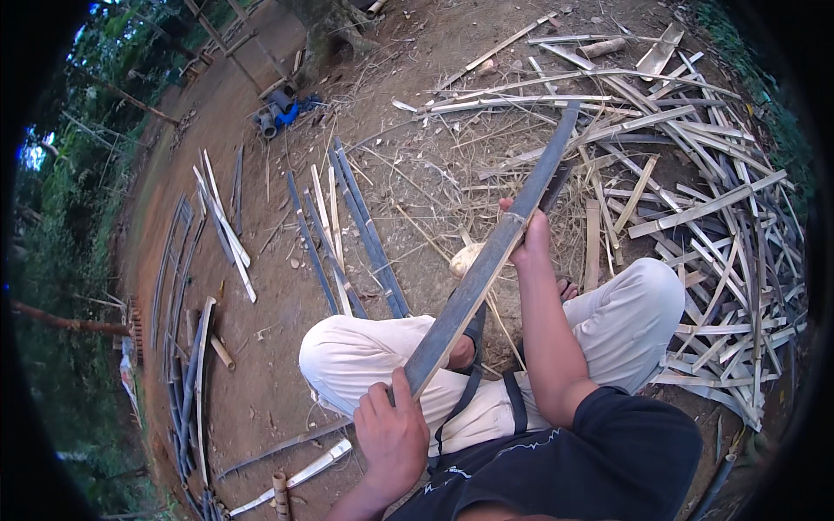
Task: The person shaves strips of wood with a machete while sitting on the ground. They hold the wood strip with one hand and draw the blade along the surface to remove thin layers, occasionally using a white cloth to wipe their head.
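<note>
Outdoor ground of bare brown earth [282,378], dense green foliage [61,260] along the left, thick tree trunk [323,26] at top, slender poles [228,53] beside it, green plants [738,48] upper right, pale daylight [35,156] between leaves

The 1 view came from the person's head, through the left of 2 fisheye cameras worn side by side. It faced steeply down and forward, upright and unmirrored. The dark shirt [573,469] lay closest, along the lower edge, with the light trousers [373,352] and the hands [391,430] also near, and the earthen ground [287,208] stretching away beyond them. The wide lens took in a tree trunk [326,26] at the top and greenery [61,286] on the left; its corners fell into black.
</note>
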The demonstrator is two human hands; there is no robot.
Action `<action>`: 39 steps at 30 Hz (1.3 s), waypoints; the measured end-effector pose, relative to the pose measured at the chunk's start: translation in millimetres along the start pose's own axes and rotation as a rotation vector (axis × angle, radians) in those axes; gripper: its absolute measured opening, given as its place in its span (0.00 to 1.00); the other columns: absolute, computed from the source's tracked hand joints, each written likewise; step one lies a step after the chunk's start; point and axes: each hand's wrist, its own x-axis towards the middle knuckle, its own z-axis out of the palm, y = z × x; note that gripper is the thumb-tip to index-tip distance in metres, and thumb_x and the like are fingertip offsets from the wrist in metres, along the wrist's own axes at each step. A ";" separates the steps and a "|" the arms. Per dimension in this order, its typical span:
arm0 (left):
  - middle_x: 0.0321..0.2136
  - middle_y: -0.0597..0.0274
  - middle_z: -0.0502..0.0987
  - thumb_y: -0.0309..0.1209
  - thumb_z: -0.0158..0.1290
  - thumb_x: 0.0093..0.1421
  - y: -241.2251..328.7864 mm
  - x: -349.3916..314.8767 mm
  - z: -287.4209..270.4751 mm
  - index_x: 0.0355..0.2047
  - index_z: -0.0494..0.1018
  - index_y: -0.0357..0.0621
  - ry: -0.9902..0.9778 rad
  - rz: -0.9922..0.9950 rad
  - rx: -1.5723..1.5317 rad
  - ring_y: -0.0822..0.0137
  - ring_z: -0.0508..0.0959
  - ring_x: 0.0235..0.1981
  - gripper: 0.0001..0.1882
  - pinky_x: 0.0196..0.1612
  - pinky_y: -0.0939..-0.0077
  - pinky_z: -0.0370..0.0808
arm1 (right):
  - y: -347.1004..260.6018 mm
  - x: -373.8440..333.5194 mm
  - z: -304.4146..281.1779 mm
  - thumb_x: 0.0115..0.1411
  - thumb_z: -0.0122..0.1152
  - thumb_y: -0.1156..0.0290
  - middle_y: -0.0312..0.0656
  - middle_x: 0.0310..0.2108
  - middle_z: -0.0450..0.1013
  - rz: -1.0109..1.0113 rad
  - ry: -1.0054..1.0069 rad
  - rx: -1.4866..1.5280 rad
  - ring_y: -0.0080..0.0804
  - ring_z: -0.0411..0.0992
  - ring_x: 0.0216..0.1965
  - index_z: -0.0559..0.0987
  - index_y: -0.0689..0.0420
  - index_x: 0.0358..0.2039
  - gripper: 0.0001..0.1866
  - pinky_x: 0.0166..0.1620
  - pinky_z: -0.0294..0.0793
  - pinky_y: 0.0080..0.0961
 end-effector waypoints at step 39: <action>0.35 0.52 0.80 0.31 0.68 0.49 1.0 198.7 -64.9 0.43 0.74 0.35 0.823 0.841 -0.821 0.62 0.81 0.34 0.24 0.33 0.73 0.79 | -56.1 -151.3 74.8 0.70 0.53 0.54 0.39 0.18 0.74 -0.392 -0.262 -0.827 0.16 0.67 0.14 0.73 0.63 0.57 0.25 0.18 0.64 0.15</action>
